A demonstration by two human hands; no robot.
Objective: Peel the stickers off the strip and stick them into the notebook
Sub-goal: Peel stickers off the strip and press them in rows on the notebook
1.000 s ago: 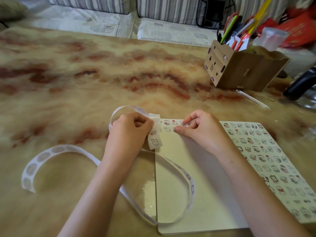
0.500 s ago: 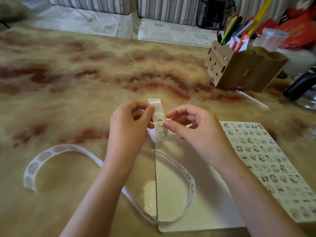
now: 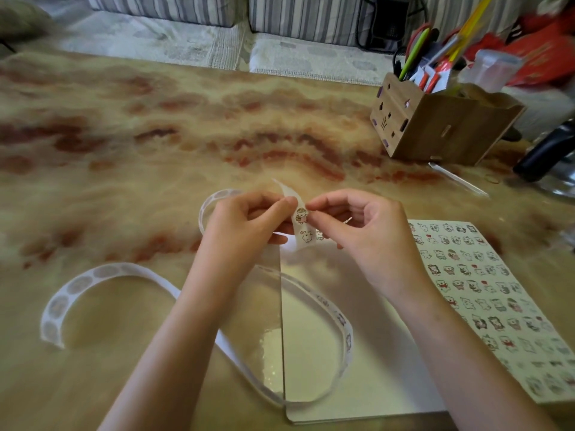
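- Tabletop (image 3: 124, 150): marbled tan/red, fills most of the frame. Wooden pen holder (image 3: 435, 126) upper right, well apart from the work.
- Notebook (image 3: 373, 353): open flat, lower right. Right page packed w/ rows of small cartoon stickers; left page mostly bare, its top edge partly hidden behind the hands.
- Sticker strip (image 3: 102, 272): long white backing. It loops across lower left (round spots there look emptied), curves over the bare page, then rises to frame centre.
- L hand (image 3: 239, 225): centre, thumb + fingers pinching the strip's raised end, holding it upright over the notebook's top corner.
- R hand (image 3: 367, 231): just right of it, thumb + forefinger tips closed on the strip's edge at the upper sticker; other fingers loosely curled.
- Bear sticker (image 3: 301, 215): on the strip btw the two thumbs, another just below it. Can't tell if its edge has lifted.
- Step, as I read it: peeling the next sticker. Next move prob needs an R fingertip under the edge, a peel w/o creasing, backing taut in L hand, then down to a free spot on the bare page + press flat.
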